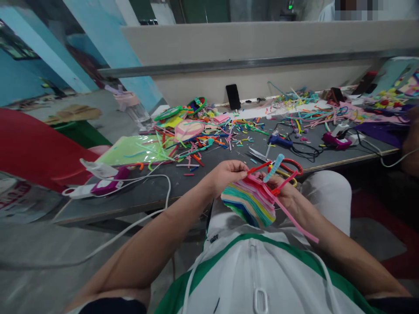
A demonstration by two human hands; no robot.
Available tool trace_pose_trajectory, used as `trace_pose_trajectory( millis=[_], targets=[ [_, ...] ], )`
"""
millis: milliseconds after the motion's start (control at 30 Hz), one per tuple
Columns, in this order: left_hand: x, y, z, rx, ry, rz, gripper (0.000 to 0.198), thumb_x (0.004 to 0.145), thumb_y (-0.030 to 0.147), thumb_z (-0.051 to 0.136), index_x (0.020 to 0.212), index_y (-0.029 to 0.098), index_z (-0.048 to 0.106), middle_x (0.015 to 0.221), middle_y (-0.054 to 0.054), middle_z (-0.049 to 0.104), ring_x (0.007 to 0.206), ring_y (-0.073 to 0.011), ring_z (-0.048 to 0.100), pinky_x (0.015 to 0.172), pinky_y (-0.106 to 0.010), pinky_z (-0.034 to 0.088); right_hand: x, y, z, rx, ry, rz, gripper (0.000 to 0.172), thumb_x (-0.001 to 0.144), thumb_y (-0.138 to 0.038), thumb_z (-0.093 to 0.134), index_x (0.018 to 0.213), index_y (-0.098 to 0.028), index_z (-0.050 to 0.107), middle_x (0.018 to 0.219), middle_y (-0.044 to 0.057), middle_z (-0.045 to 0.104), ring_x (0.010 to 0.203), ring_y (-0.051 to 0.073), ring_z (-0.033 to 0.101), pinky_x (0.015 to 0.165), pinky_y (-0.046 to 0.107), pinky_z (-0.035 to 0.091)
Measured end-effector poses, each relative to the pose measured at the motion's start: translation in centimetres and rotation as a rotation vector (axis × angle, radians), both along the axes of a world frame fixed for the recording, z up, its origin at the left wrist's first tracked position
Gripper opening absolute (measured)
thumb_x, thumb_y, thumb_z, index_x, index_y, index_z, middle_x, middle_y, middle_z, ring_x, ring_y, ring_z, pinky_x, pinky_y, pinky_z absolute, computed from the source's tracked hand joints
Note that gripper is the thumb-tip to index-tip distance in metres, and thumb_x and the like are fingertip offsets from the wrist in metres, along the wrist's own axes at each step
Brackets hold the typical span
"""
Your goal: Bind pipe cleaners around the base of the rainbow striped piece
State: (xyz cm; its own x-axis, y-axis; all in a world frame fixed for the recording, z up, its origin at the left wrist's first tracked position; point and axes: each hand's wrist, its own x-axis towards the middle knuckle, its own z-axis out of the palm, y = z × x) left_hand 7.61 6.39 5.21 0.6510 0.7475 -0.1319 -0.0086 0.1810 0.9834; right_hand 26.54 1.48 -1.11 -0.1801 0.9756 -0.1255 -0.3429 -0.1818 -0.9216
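Note:
Above my lap I hold a striped, many-coloured panel of fuzzy pipe cleaners point(250, 198). My left hand point(229, 176) pinches its upper left corner, where a red pipe cleaner point(260, 168) sticks out to the right. My right hand point(285, 189) is closed on the panel's right edge, its fingertips partly hidden behind the loose ends. A pink pipe cleaner point(297, 222) trails from there toward my right forearm. One light blue pipe cleaner point(274, 168) stands up from the top edge. Just beyond my right hand, scissors point(294, 165) with red handles lie at the table's edge.
Cut pipe-cleaner pieces point(229, 135) litter the grey table point(225, 157). A blue glue gun point(280, 140) with a black cord lies behind the scissors. A phone point(233, 97) leans at the back. Purple power adapters point(111, 181) and white cables point(168, 187) occupy the left side.

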Motion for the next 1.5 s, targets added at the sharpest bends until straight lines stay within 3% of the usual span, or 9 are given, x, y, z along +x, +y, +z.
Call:
trace_pose_trajectory(
  millis=[100, 233, 467, 633, 833, 1033, 1167, 1400, 1500],
  targets=[
    [0.0, 0.1, -0.4, 0.01, -0.002, -0.021, 0.025, 0.063, 0.028, 0.073, 0.077, 0.012, 0.059, 0.062, 0.002, 0.059, 0.053, -0.0089, 0.053, 0.056, -0.022, 0.04, 0.2, -0.4, 0.3, -0.075, 0.084, -0.027, 0.013, 0.076, -0.033, 0.06, 0.077, -0.019, 0.062, 0.062, 0.0, 0.061, 0.052, 0.014, 0.053, 0.048, 0.027, 0.043],
    [0.1, 0.2, -1.0, -0.017, 0.026, -0.026, 0.026, 0.062, 0.029, 0.073, 0.077, 0.013, 0.06, 0.062, 0.002, 0.059, 0.052, -0.0084, 0.051, 0.055, -0.023, 0.04, 0.1, -0.6, 0.4, -0.018, 0.157, -0.121, 0.014, 0.069, -0.031, 0.066, 0.078, -0.022, 0.06, 0.058, -0.003, 0.055, 0.047, 0.01, 0.045, 0.046, 0.024, 0.039],
    [0.5, -0.2, -0.7, -0.051, 0.061, -0.072, 0.027, 0.059, 0.028, 0.076, 0.073, 0.011, 0.06, 0.059, 0.002, 0.058, 0.051, -0.0084, 0.051, 0.054, -0.023, 0.04, 0.4, -0.8, 0.3, 0.151, 0.105, -0.02, 0.027, 0.056, -0.035, 0.075, 0.07, -0.019, 0.057, 0.076, -0.001, 0.06, 0.052, 0.008, 0.044, 0.045, 0.021, 0.032],
    [0.7, -0.1, -0.9, -0.042, 0.061, -0.099, 0.027, 0.06, 0.028, 0.075, 0.074, 0.011, 0.061, 0.063, 0.0, 0.06, 0.054, -0.0093, 0.053, 0.056, -0.023, 0.041, 0.4, -1.1, 0.0, 0.19, -0.011, -0.057, 0.033, 0.058, -0.044, 0.072, 0.065, -0.019, 0.051, 0.062, -0.003, 0.049, 0.048, 0.007, 0.034, 0.043, 0.022, 0.027],
    [0.9, -0.2, -0.6, -0.037, 0.068, -0.12, 0.025, 0.06, 0.027, 0.075, 0.074, 0.011, 0.062, 0.063, 0.0, 0.06, 0.053, -0.0087, 0.053, 0.055, -0.022, 0.041, 0.5, -1.5, 0.0, 0.108, -0.045, 0.002, 0.03, 0.061, -0.041, 0.071, 0.066, -0.02, 0.05, 0.054, -0.005, 0.042, 0.044, 0.007, 0.03, 0.041, 0.021, 0.023],
    [1.1, -0.2, -0.5, -0.066, 0.102, -0.096, 0.025, 0.06, 0.027, 0.075, 0.073, 0.012, 0.061, 0.062, 0.0, 0.06, 0.053, -0.0087, 0.052, 0.053, -0.021, 0.04, 1.4, -0.7, 0.0, 0.244, -0.21, 0.02, 0.026, 0.062, -0.041, 0.072, 0.068, -0.018, 0.059, 0.065, 0.0, 0.057, 0.057, 0.011, 0.048, 0.052, 0.024, 0.038],
    [1.2, 0.0, -0.7, -0.041, 0.114, -0.087, 0.024, 0.06, 0.028, 0.074, 0.073, 0.011, 0.062, 0.062, 0.0, 0.06, 0.053, -0.0087, 0.052, 0.055, -0.022, 0.04, 1.7, -0.4, -0.1, 0.313, -0.173, 0.018, 0.027, 0.06, -0.039, 0.074, 0.071, -0.019, 0.06, 0.073, 0.002, 0.061, 0.064, 0.013, 0.054, 0.058, 0.026, 0.043],
    [0.3, 0.9, -1.3, 0.068, 0.186, 0.03, 0.026, 0.062, 0.032, 0.071, 0.075, 0.012, 0.062, 0.06, 0.0, 0.058, 0.052, -0.0096, 0.05, 0.053, -0.023, 0.039, 1.7, 0.0, -0.3, 0.317, 0.027, -0.134, 0.044, 0.068, -0.029, 0.067, 0.107, -0.029, 0.047, 0.087, -0.003, 0.06, 0.071, 0.012, 0.058, 0.068, 0.027, 0.047],
    [-0.5, 1.4, -1.2, 0.275, 0.283, 0.17, 0.023, 0.064, 0.033, 0.067, 0.075, 0.012, 0.063, 0.059, 0.001, 0.057, 0.054, -0.0099, 0.048, 0.053, -0.022, 0.037, 2.9, -0.1, 0.0, 0.346, -0.071, -0.391, 0.037, 0.075, -0.029, 0.06, 0.109, -0.027, 0.046, 0.095, 0.0, 0.061, 0.073, 0.011, 0.058, 0.073, 0.028, 0.047]
  ],
)
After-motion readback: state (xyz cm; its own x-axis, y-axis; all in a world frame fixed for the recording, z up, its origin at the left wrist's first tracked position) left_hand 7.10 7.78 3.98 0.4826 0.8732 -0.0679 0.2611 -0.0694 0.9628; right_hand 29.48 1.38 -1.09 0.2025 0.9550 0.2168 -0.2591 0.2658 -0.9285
